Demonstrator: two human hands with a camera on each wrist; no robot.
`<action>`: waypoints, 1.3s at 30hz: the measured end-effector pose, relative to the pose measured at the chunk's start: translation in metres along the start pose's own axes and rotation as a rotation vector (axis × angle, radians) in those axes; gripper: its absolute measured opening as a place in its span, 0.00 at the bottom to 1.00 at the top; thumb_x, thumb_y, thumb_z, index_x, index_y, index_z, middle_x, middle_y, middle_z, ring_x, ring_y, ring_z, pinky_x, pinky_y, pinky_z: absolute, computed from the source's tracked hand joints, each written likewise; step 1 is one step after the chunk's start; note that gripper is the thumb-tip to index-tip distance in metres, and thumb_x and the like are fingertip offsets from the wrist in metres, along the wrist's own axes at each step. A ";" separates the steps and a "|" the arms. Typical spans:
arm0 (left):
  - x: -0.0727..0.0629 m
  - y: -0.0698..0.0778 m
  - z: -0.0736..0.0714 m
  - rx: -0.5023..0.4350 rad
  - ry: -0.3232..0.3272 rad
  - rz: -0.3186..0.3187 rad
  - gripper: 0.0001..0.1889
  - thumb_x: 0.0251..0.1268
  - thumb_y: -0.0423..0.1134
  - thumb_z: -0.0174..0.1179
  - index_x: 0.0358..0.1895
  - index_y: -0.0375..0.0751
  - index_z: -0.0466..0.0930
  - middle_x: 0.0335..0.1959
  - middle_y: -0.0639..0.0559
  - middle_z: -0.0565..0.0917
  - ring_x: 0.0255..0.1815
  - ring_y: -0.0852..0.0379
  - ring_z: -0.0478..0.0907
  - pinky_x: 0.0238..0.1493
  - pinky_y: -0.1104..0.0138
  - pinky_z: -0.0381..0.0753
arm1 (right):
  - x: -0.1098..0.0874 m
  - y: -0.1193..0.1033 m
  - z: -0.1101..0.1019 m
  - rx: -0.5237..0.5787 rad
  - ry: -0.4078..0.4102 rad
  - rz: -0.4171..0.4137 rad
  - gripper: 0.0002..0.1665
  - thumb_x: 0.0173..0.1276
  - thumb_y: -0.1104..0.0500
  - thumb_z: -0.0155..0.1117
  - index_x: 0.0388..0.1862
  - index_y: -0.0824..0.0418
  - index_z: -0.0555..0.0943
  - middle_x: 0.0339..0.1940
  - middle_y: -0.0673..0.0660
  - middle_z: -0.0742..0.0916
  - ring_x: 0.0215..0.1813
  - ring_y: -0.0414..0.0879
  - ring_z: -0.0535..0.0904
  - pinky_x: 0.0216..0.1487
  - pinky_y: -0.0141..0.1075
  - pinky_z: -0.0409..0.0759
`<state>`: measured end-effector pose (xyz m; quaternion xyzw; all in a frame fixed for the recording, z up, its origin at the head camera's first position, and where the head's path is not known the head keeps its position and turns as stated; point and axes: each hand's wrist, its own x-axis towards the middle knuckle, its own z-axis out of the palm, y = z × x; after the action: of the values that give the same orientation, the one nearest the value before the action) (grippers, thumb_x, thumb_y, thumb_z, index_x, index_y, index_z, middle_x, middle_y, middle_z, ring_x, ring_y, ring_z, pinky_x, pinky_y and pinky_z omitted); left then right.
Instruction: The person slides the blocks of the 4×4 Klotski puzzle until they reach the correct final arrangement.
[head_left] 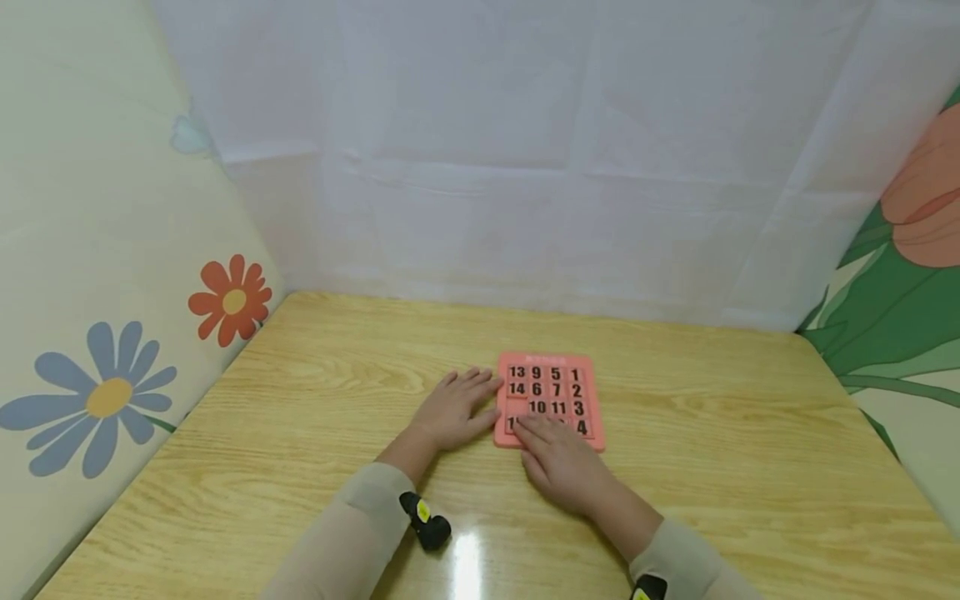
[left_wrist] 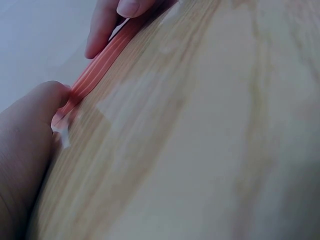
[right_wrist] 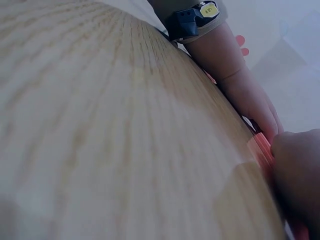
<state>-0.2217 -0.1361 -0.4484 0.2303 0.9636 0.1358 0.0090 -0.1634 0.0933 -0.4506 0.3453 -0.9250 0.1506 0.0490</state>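
A pink sliding number puzzle (head_left: pixel 546 358) lies flat on the table, its tiles printed with black numbers. One gap shows at the left end of its third row, below the 14. My left hand (head_left: pixel 453 410) lies spread beside the puzzle, with fingertips and thumb at its left edge. My right hand (head_left: pixel 562 460) reaches over the near edge, its extended fingertips on the bottom row near the left corner. Those fingers hide some of the bottom tiles; the 4 tile (head_left: pixel 581 427) stays visible. The right wrist view shows the puzzle's pink side (right_wrist: pixel 261 150) beside my right hand.
The wood-grain table (head_left: pixel 697 433) reaches back to a white cloth backdrop (head_left: pixel 480 167). Flower-printed panels (head_left: pixel 90 250) stand at both sides. Each sleeve carries a black wrist device (head_left: pixel 427 523).
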 end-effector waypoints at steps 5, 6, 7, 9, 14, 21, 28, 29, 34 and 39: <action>-0.001 0.000 0.000 -0.004 -0.004 -0.006 0.32 0.74 0.59 0.44 0.76 0.51 0.61 0.77 0.49 0.61 0.80 0.47 0.53 0.81 0.49 0.47 | -0.002 -0.001 0.000 -0.015 -0.003 -0.011 0.28 0.76 0.51 0.49 0.71 0.59 0.71 0.73 0.56 0.74 0.75 0.52 0.67 0.78 0.48 0.60; 0.000 0.000 0.000 -0.002 -0.005 -0.008 0.32 0.74 0.59 0.44 0.76 0.51 0.61 0.77 0.50 0.61 0.80 0.47 0.53 0.81 0.49 0.47 | -0.002 -0.001 0.000 -0.018 -0.002 -0.012 0.28 0.76 0.51 0.49 0.71 0.59 0.71 0.72 0.56 0.74 0.75 0.52 0.67 0.78 0.48 0.60; 0.000 0.000 0.000 0.001 -0.005 -0.011 0.32 0.74 0.59 0.44 0.76 0.52 0.61 0.78 0.50 0.61 0.80 0.48 0.53 0.81 0.49 0.47 | -0.002 -0.001 0.000 -0.019 -0.001 -0.014 0.28 0.76 0.51 0.49 0.71 0.59 0.71 0.72 0.56 0.74 0.75 0.52 0.67 0.78 0.47 0.60; -0.001 0.000 0.000 -0.004 0.003 -0.007 0.31 0.74 0.58 0.45 0.75 0.51 0.62 0.77 0.49 0.62 0.80 0.47 0.54 0.80 0.49 0.48 | -0.002 -0.001 0.000 -0.021 0.001 -0.018 0.28 0.76 0.51 0.49 0.71 0.59 0.71 0.72 0.56 0.75 0.75 0.52 0.67 0.78 0.47 0.61; -0.002 0.002 -0.002 -0.019 0.015 0.002 0.31 0.73 0.57 0.47 0.74 0.48 0.64 0.76 0.47 0.64 0.79 0.45 0.56 0.80 0.47 0.50 | -0.002 0.000 0.000 0.001 0.002 -0.009 0.28 0.76 0.51 0.49 0.71 0.59 0.71 0.72 0.56 0.75 0.75 0.51 0.67 0.78 0.48 0.61; -0.002 0.002 -0.003 -0.011 0.010 -0.005 0.32 0.73 0.59 0.46 0.75 0.50 0.63 0.76 0.48 0.63 0.79 0.46 0.55 0.80 0.48 0.49 | 0.003 0.004 -0.002 0.018 0.013 0.037 0.28 0.77 0.51 0.48 0.71 0.60 0.70 0.73 0.57 0.73 0.75 0.53 0.66 0.77 0.49 0.63; -0.003 0.002 -0.002 -0.017 0.001 -0.003 0.32 0.73 0.59 0.45 0.75 0.50 0.62 0.77 0.49 0.62 0.79 0.46 0.55 0.80 0.48 0.48 | 0.019 0.013 -0.004 0.004 0.018 0.064 0.28 0.78 0.51 0.46 0.71 0.62 0.71 0.73 0.59 0.73 0.75 0.54 0.66 0.78 0.49 0.60; -0.003 0.003 -0.003 -0.015 -0.002 -0.003 0.32 0.73 0.59 0.45 0.75 0.50 0.61 0.77 0.49 0.62 0.79 0.47 0.55 0.80 0.48 0.48 | 0.021 0.014 -0.004 0.002 0.015 0.069 0.28 0.78 0.51 0.46 0.71 0.62 0.70 0.73 0.59 0.73 0.76 0.53 0.66 0.78 0.49 0.60; -0.002 0.002 -0.002 -0.003 0.002 -0.004 0.33 0.73 0.59 0.45 0.76 0.50 0.60 0.77 0.49 0.63 0.79 0.47 0.55 0.80 0.49 0.50 | 0.033 0.019 -0.004 0.009 -0.007 0.088 0.28 0.79 0.51 0.44 0.72 0.61 0.69 0.74 0.58 0.72 0.77 0.54 0.64 0.78 0.50 0.61; -0.001 0.002 -0.002 0.004 0.000 -0.005 0.33 0.73 0.60 0.45 0.76 0.50 0.60 0.77 0.49 0.62 0.79 0.47 0.55 0.80 0.49 0.49 | 0.040 0.021 -0.003 0.038 -0.023 0.116 0.28 0.79 0.51 0.44 0.72 0.61 0.69 0.75 0.58 0.71 0.77 0.56 0.64 0.78 0.49 0.61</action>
<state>-0.2202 -0.1355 -0.4457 0.2278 0.9644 0.1338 0.0087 -0.2077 0.0841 -0.4448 0.2937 -0.9409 0.1670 0.0231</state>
